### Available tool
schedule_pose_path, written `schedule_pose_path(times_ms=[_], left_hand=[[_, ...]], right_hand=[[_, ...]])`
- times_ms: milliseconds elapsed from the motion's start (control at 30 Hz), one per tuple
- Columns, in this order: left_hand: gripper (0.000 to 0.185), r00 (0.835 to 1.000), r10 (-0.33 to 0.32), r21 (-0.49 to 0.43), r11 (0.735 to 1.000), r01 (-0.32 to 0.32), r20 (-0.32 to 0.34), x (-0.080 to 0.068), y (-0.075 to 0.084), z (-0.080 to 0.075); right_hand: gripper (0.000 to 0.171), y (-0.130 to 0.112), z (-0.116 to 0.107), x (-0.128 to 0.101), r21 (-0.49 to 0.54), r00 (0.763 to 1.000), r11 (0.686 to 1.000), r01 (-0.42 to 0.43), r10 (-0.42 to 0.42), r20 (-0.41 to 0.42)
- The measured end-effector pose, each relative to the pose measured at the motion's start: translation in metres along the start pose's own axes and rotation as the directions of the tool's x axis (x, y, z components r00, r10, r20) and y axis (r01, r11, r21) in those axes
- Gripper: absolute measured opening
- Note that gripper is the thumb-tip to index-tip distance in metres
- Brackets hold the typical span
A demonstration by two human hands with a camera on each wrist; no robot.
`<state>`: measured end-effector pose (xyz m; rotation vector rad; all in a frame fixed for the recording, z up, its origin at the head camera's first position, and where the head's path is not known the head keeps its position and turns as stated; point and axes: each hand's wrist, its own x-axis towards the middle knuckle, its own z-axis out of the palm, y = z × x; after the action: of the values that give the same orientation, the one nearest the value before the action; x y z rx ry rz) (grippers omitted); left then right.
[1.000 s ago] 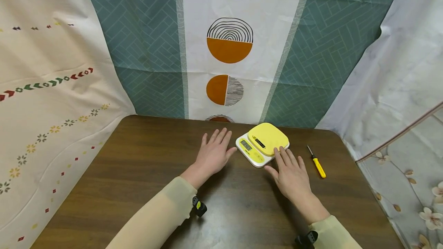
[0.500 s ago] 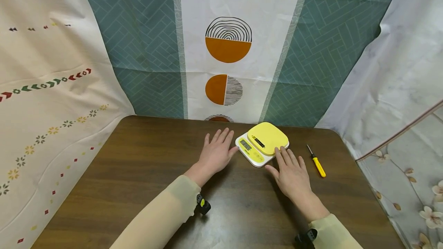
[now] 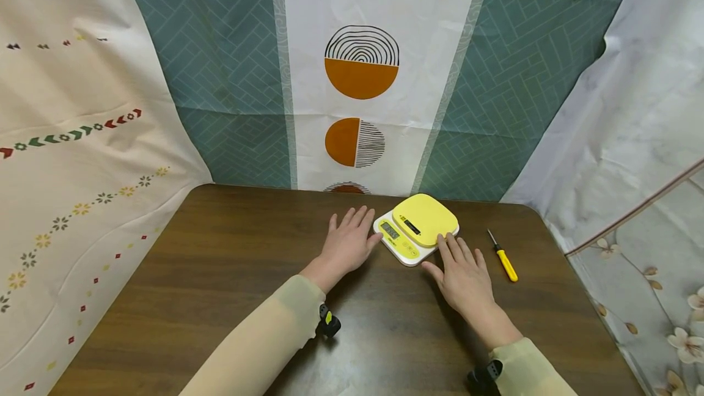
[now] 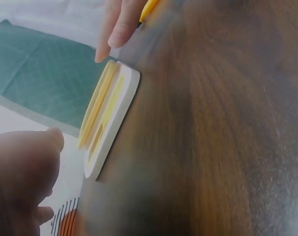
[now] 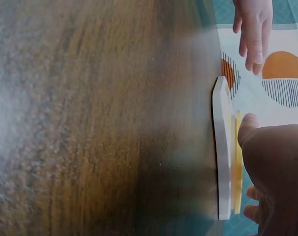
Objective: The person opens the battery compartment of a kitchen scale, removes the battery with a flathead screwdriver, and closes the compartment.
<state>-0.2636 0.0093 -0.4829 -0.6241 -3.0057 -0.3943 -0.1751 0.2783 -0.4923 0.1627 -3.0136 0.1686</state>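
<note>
A yellow-and-white digital kitchen scale [image 3: 425,221] lies towards the back of the brown table, its small display [image 3: 390,230] on the left side. My left hand [image 3: 348,245] is at the scale's left, fingers straight and spread, thumb near the white edge. On the right, my right hand [image 3: 464,277] has its straight fingertips by the scale's front right edge; whether they touch it I cannot tell. Both hands hold nothing. In the left wrist view the scale [image 4: 109,115] is seen edge-on beyond the left hand [image 4: 23,177]. The right wrist view shows the right hand [image 5: 277,167] beside it.
A screwdriver [image 3: 504,261] with a yellow handle and a bare metal shaft lies on the table [image 3: 220,274], right of the right hand. Patterned cloths hang around: a teal and white one [image 3: 236,78] behind, a cream one [image 3: 82,96] left, a pale one [image 3: 649,139] right.
My left hand has shifted slightly to the right, closer to the scale. The right hand, scale and screwdriver have stayed almost in place.
</note>
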Motion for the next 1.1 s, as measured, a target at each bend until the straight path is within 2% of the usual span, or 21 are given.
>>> schedule_pose_path(times_ms=[633, 1100], left_hand=[[0.072, 0.999, -0.002, -0.023, 1.000, 0.003, 0.046, 0.011, 0.006, 0.012], [0.072, 0.997, 0.004, -0.035, 0.999, -0.001, 0.079, 0.013, 0.008, 0.020]], right_hand=[[0.082, -0.002, 0.002, 0.005, 0.014, 1.000, 1.000, -0.008, 0.008, 0.007], [0.082, -0.002, 0.005, 0.007, 0.018, 1.000, 1.000, -0.009, 0.009, 0.005]])
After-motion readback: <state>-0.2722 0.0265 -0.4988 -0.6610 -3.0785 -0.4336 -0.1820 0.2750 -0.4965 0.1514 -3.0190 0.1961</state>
